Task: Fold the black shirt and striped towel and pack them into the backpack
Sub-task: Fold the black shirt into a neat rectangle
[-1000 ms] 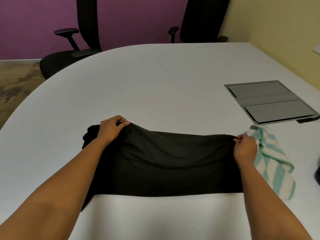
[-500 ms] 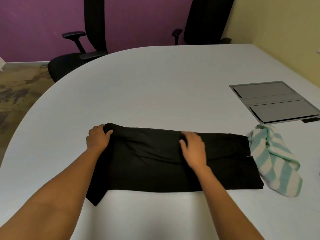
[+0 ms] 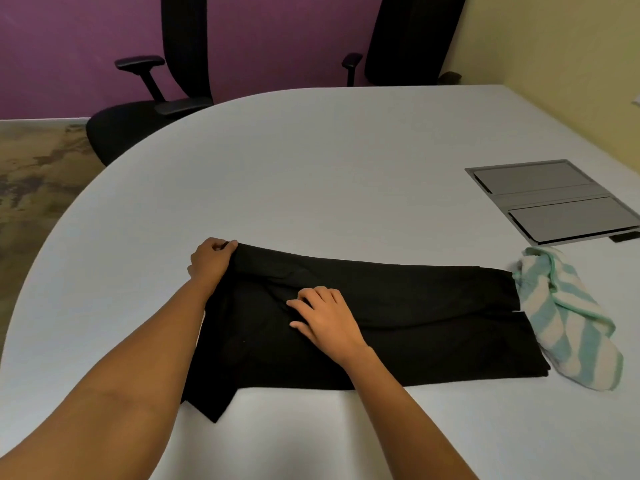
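Note:
The black shirt lies folded into a wide band on the white table, near its front edge. My left hand grips the shirt's far left corner, fingers curled round the cloth. My right hand rests on the shirt left of its middle, fingers bent and pressing into a crease. A crumpled striped towel, mint green and white, lies against the shirt's right end. No backpack is in view.
A grey metal panel with two flaps is set into the table at the right. Two black office chairs stand behind the table's far edge, against a purple wall. A yellow wall runs along the right.
My right hand let go of the shirt's right end and moved left along the cloth to its middle. My left hand kept its hold on the left corner.

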### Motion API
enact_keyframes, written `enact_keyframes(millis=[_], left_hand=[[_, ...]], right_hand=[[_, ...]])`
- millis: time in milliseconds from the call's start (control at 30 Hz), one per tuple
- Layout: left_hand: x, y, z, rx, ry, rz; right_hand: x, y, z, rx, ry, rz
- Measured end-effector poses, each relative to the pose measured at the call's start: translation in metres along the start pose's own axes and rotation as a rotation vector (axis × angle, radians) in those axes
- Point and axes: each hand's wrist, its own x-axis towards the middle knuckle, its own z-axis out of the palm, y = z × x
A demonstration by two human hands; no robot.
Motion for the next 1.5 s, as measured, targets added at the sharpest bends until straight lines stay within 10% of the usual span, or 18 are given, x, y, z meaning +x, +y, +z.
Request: enact_keyframes(millis=[633,933,1100,1300,1500], left_hand=[[0.017,0.010,-0.003,0.115,0.083,0.162],[-0.085,0.023,0.062,0.268,0.000,0.732],[-0.118,-0.002,0.089,0.754,-0.149,0.634],[-0.103,-0.025,0.073,0.788,-0.147,0.419],[-0.116,-0.010,0.084,0.773,-0.054,0.361]], right_hand=[[-0.006,0.006,-0.004,0.228,-0.236,-0.299],[0.004,0.023,-0.010,0.406,-0.060,0.486],[-0.034,0.054,-0.002,0.175,-0.432,0.602],[-0.095,0.103,-0.019,0.030,-0.437,0.827],[-0.128,0.159,-0.058,-0.003,-0.021,1.143]])
